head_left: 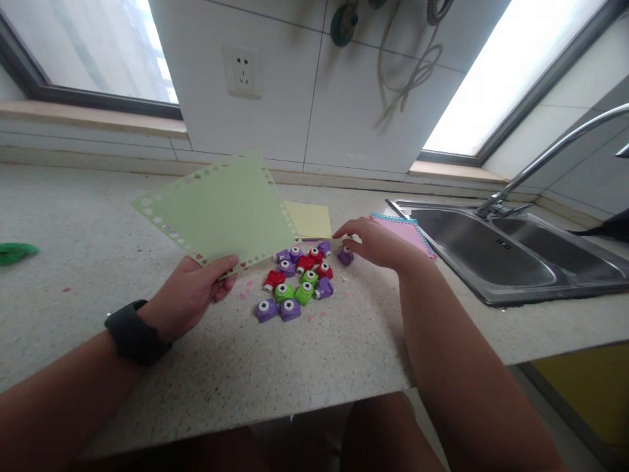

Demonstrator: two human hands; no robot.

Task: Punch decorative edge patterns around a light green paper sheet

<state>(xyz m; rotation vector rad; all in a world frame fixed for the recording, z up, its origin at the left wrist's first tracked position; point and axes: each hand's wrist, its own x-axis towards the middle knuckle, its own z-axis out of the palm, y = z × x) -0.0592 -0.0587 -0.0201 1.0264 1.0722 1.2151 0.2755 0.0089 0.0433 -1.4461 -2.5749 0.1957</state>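
Observation:
My left hand [201, 286] pinches the lower corner of a light green sheet of paper [226, 208] between thumb and fingers. The sheet is held tilted above the counter, with small punched shapes along its edges. My right hand [366, 237] has its fingers stretched out and apart, by the right corner of a yellow sheet of paper [312, 219]. Just below those fingers sits a purple craft punch [346, 255]. Several more punches lie in a cluster between the hands, among them a red punch [274, 280], a green punch [284, 292] and a purple punch [266, 310].
A pink sheet with a blue punched border [403, 231] lies beside the steel sink [457, 252] on the right. Pink paper scraps [246, 288] are scattered on the speckled counter [236, 367]. At the far left rests a green object [17, 253]. The tiled wall stands behind.

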